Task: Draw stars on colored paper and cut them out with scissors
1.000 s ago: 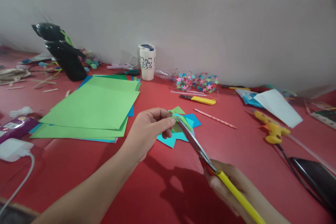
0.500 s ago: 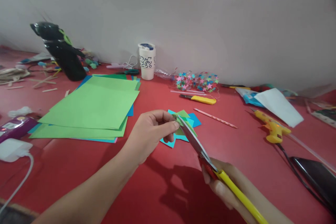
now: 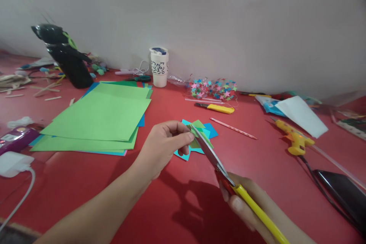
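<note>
My right hand grips a pair of scissors with yellow and red handles; the blades point up and left. Near the blade tips, my left hand pinches a small green paper piece, mostly hidden by the fingers. Whether the blades touch this piece is hard to make out. Behind and below them, small cut pieces of blue and green paper lie overlapping on the red table. To the left of my left hand is a stack of green paper sheets, with blue edges showing underneath.
Beyond the hands lie a yellow cutter, a patterned pencil-like stick and star garland. A white cup and dark bottle stand by the wall. At right are a yellow glue gun and black phone-like object.
The view has shifted slightly, so objects on the table appear a little further left. Both hands and the scissors keep nearly the same pose.
</note>
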Motion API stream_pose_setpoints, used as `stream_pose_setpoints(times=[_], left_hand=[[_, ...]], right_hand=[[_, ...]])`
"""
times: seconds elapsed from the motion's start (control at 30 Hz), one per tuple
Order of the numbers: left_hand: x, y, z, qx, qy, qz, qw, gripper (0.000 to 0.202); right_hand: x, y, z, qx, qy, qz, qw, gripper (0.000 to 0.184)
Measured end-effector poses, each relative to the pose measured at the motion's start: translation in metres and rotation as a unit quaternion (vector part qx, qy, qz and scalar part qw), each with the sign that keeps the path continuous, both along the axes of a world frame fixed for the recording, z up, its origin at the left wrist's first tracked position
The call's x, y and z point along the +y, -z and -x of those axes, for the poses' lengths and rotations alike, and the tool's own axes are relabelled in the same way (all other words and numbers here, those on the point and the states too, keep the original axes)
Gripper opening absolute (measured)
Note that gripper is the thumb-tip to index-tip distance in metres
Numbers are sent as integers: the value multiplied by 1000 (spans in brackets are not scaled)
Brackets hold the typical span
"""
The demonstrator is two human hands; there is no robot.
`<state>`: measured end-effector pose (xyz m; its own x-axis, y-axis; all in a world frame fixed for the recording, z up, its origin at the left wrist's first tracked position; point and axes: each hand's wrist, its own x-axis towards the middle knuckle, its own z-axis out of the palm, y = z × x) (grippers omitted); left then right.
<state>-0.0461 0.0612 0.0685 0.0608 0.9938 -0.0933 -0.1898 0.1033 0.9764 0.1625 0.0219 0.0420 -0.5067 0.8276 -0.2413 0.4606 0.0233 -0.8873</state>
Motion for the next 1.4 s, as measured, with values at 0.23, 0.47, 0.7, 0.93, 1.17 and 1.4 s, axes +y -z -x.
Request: stream_pose_setpoints(times=[0.23,0.47,0.7,0.93,1.17,1.4], left_hand=[[-1,3,-3,-1,-8,2,1000,10],[-1,3,-3,31,-28,-24,999,9],[1,1,-1,56,-33,-28,998,9],[-2,3,-5,48,-32,-31,998,9],[-1,5,-7,22,-27,-24,999,9],[-1,4,-6,24,-23,-27,999,9]], right_hand=[[3,1,1,17,2,20,1000,60],[4,-1,0,4,7,-25,1000,57],[3,-3,-1,4,10,-12,1000,57],[3,-4,0,10,-1,-7,1000,58],[4,-4,-2,7,-16,-3,1000,56],[2,-1,-3,10,-3,-9,1000,56]])
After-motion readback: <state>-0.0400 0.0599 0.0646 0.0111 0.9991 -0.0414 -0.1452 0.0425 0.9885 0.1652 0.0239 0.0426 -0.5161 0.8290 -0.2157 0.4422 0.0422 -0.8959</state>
